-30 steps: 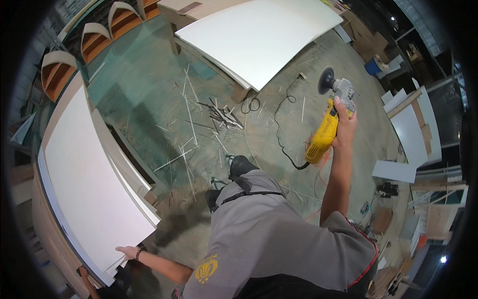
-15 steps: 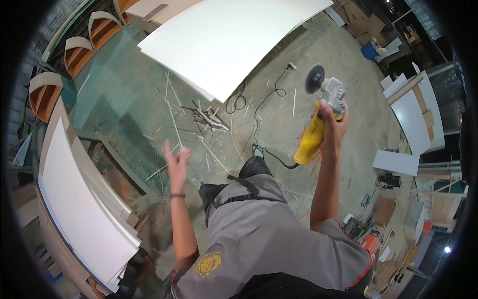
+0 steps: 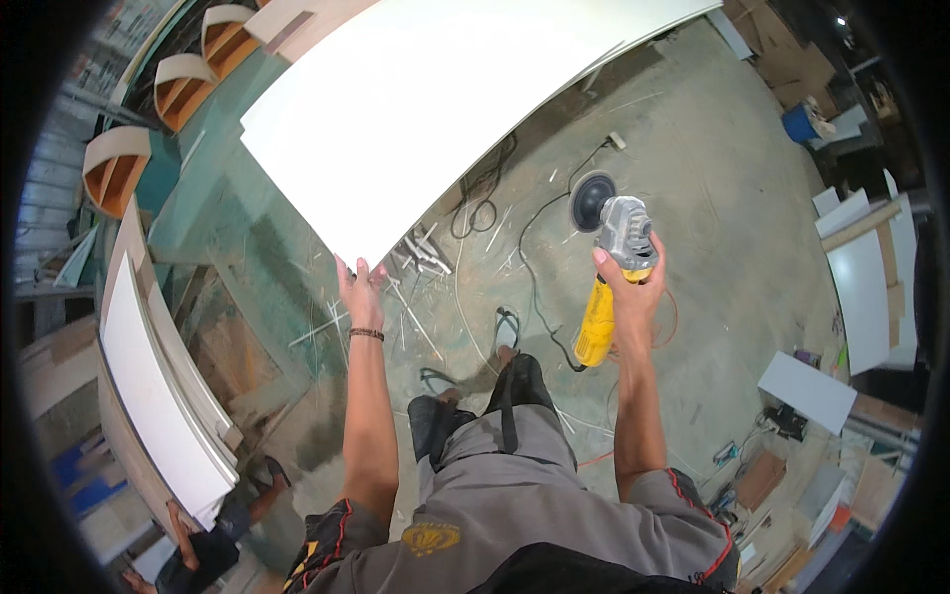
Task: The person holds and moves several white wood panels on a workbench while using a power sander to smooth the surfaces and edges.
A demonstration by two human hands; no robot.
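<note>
A yellow and grey angle grinder (image 3: 597, 319) with a round black backing pad (image 3: 593, 202) is in my right hand (image 3: 635, 289), its fingers wrapped around the body near the grey head. The pad points forward and its cable drops toward the floor. My left hand (image 3: 363, 302) is at the near corner of a large white panel (image 3: 396, 109), fingertips closed on the edge; part of the grip is hidden. That panel lies at the top of a stack, its edges slightly offset from the sheets below.
Thin offcut strips (image 3: 424, 252) and a black cable (image 3: 534, 257) lie on the floor by my feet. More white sheets (image 3: 148, 376) are stacked at left, with another person (image 3: 203, 554) beside them. A blue bucket (image 3: 800, 123) and leaning boards (image 3: 859, 287) stand at right.
My left hand has gone from hanging open in the air to the panel's corner. The panel now appears closer to me. My right hand has brought the grinder slightly left and lower.
</note>
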